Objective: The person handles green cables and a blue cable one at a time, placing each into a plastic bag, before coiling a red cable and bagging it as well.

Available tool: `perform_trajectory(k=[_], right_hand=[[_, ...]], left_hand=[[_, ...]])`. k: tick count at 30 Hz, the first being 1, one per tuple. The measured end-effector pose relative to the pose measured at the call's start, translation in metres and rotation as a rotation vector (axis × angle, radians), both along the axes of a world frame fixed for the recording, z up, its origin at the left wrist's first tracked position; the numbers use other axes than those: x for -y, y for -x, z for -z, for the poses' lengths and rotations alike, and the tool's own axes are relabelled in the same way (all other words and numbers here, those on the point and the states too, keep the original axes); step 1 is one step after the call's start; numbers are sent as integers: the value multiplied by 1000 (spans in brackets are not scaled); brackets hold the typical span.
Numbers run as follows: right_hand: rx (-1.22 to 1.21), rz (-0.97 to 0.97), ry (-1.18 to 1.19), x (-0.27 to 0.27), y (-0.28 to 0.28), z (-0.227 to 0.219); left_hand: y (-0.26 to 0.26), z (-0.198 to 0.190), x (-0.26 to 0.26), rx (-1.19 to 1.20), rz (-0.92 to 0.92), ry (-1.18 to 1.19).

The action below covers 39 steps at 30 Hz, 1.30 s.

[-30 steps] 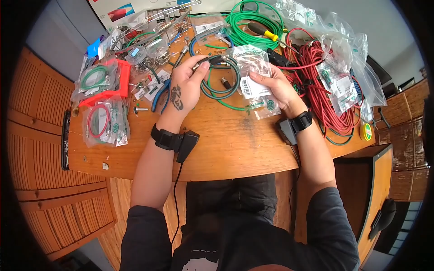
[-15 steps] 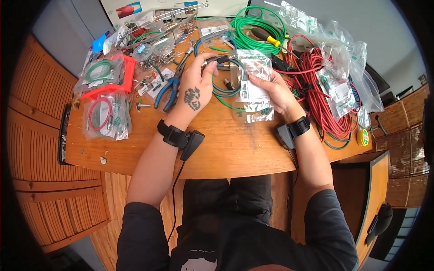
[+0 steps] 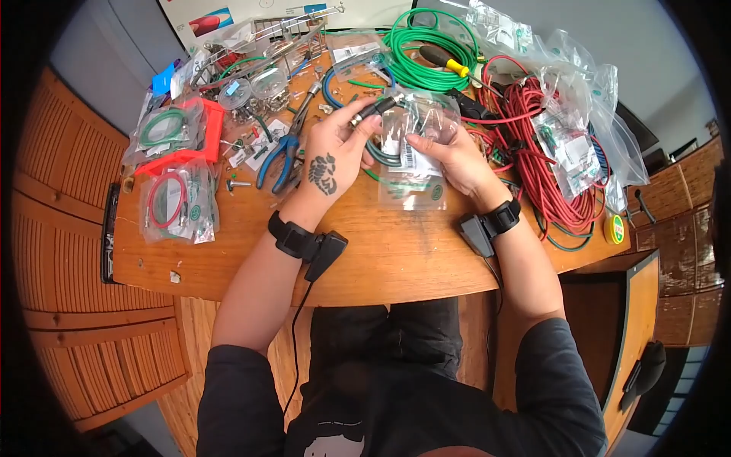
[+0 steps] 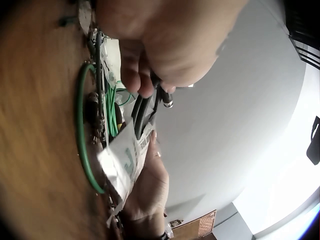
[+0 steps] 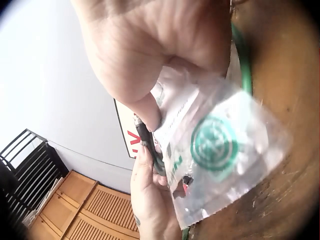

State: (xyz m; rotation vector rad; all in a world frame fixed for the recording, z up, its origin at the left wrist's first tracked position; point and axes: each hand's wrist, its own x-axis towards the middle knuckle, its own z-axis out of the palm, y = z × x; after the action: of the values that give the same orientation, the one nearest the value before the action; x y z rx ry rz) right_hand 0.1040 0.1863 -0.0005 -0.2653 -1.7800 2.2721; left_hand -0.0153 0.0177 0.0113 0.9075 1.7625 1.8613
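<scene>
In the head view the left hand pinches the black connector ends of a coiled dark green cable between thumb and fingers. The right hand grips a clear plastic bag with a white barcode label, thumb on top. Part of the coil lies at or behind the bag; whether it is inside cannot be told. The left wrist view shows the dark cable running from the left fingers to the bag. A green round logo marks the bag in the right wrist view.
Blue-handled pliers lie left of the left hand. Bagged cables and a red bin stand at the left. Behind are a green cable coil and a yellow-black screwdriver; red cable is piled at the right.
The bag and the cable coil have come together, with the bag now overlapping much of the coil. The connector ends have tilted upward in the left hand, which has shifted slightly right since the first frame.
</scene>
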Motion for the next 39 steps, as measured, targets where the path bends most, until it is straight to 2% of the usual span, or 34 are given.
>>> perform_trajectory(k=[3, 6, 8, 15, 23, 26, 30, 32, 37, 39], right_hand=[[-23, 30, 12, 0, 2, 2], [-60, 24, 19, 2, 1, 1], [-64, 60, -101, 6, 2, 1], [-33, 35, -295, 0, 1, 2], [-23, 84, -317, 4, 2, 5], [-96, 158, -377, 4, 4, 7], [-31, 124, -402, 4, 1, -2], [-41, 177, -313, 4, 1, -5], [-72, 209, -399, 3, 2, -3], [-120, 122, -349, 9, 2, -4]], left_hand=[[-2, 9, -6, 118, 21, -99], [-2, 8, -6, 49, -10, -58], [1, 9, -4, -38, -60, -61], [-2, 8, -6, 12, -86, -117], [-2, 7, -7, 155, -61, -159], [-6, 4, -7, 200, -49, -193], [-2, 11, -7, 134, -36, -188], [1, 13, -7, 74, -38, -157], [-2, 10, -6, 131, -60, -184], [-3, 11, -7, 135, -62, -174]])
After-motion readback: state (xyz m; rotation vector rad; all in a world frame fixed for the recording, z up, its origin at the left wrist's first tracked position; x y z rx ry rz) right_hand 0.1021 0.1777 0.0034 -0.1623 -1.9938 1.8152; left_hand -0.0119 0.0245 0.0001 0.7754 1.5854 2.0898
